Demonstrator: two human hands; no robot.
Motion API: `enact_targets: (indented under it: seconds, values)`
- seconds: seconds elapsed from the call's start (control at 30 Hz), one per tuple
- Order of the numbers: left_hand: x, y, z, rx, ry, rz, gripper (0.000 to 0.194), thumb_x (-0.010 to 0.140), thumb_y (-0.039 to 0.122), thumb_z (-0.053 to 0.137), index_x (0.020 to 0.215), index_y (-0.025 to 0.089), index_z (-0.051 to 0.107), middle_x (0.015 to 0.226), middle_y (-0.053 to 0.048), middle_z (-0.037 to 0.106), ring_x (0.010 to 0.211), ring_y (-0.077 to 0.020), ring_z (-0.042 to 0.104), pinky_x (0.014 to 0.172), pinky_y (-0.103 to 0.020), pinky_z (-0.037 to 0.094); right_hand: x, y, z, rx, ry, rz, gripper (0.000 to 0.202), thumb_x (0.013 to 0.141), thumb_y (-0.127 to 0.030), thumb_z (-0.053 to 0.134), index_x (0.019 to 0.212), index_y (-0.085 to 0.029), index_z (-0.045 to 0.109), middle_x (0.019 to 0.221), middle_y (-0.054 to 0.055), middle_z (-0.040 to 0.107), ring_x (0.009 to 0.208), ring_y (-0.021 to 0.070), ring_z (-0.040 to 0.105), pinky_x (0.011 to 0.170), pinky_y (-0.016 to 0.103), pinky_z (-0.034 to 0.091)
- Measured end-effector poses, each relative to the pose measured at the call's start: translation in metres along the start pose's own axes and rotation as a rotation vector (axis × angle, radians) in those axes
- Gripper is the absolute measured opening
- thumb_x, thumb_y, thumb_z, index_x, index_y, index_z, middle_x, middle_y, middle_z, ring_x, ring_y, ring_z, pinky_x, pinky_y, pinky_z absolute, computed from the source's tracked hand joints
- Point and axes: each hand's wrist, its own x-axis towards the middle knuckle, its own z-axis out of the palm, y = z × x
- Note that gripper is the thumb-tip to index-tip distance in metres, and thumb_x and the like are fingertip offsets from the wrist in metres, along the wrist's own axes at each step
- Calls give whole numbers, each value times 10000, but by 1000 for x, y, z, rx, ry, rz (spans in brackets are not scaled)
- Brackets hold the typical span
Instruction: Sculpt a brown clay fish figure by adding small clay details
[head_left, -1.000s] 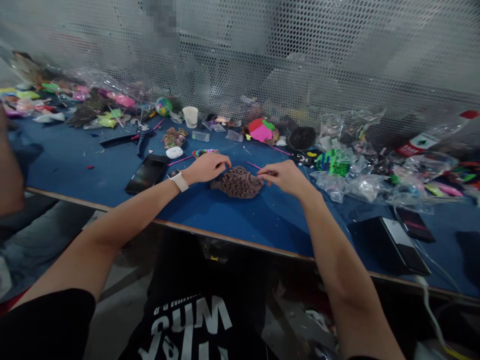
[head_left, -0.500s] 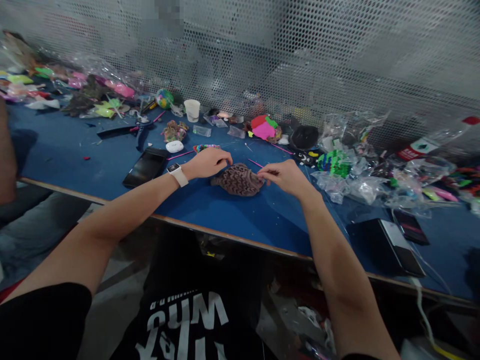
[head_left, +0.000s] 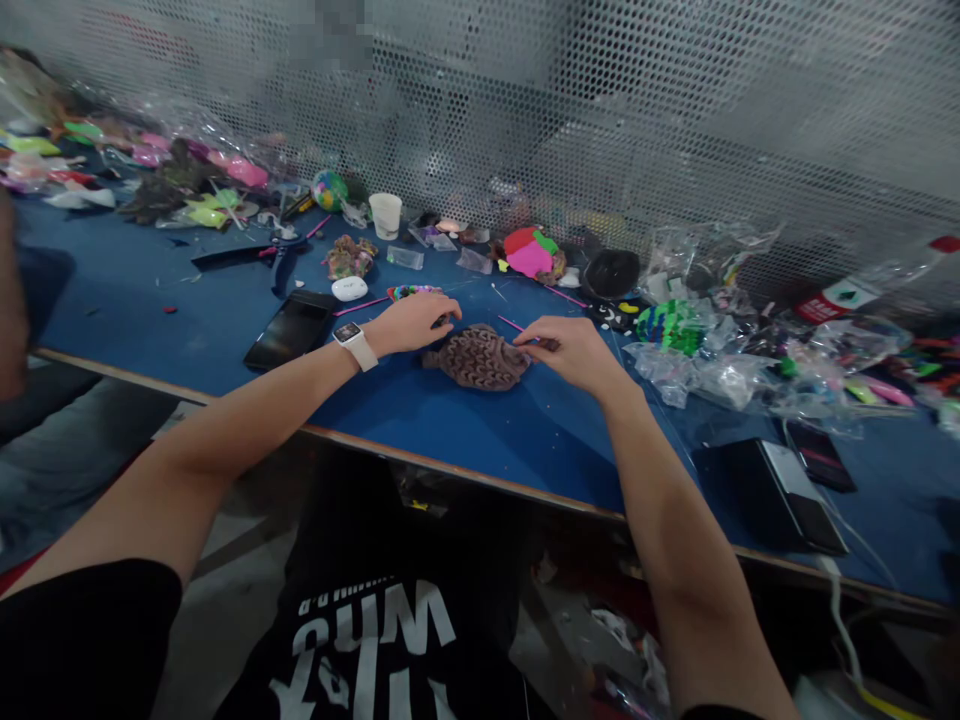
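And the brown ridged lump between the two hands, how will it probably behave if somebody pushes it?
The brown lump would probably resist rolling, given its elongated shape. Its ridges suggest little slipping. The narrow end near the left hand may be fragile.

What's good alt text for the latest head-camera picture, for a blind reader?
A person's left hand and right hand flank a brown, scale-patterned lump on a blue table. A phone lies to the left; clear plastic bags clutter the right.

Right hand (head_left: pixel 568 350): fingertip contents too small to tell. Bottle label (head_left: pixel 836 298), right: blurred. Other person's arm (head_left: pixel 9 310), left: cut off.
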Motion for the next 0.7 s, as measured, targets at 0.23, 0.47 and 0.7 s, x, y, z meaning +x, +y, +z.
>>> enact_targets:
  seconds: [0.23, 0.47, 0.7]
  values:
    - [-3, 3, -6, 63, -10, -16, 340, 1084, 341, 623, 1360, 196, 759, 1321, -147, 769, 1116, -279, 743, 872, -354, 562, -1, -2, 2, -32, 23, 32, 95, 997, -294, 775, 1005, -277, 869, 985, 47, 890, 759, 233, 764, 773, 390, 590]
    - [-5, 10, -15, 119, -89, -46, 310, 1081, 298, 606, 1315, 190, 779, 1325, -150, 769, 1109, -291, 748, 825, -345, 532, -1, 1, 2, -16, 6, 3, 204, 1084, -293, 704, 1138, -293, 901, 1124, 77, 912, 894, 269, 828, 831, 419, 601]
    - [-9, 15, -19, 183, -54, -46, 297, 1112, 348, 579, 1238, 193, 799, 1286, -152, 777, 1038, -285, 734, 782, -349, 520, -2, -1, 4, 17, -15, 121, 129, 1084, -384, 752, 1128, -301, 841, 953, 41, 886, 816, 265, 816, 784, 406, 591]
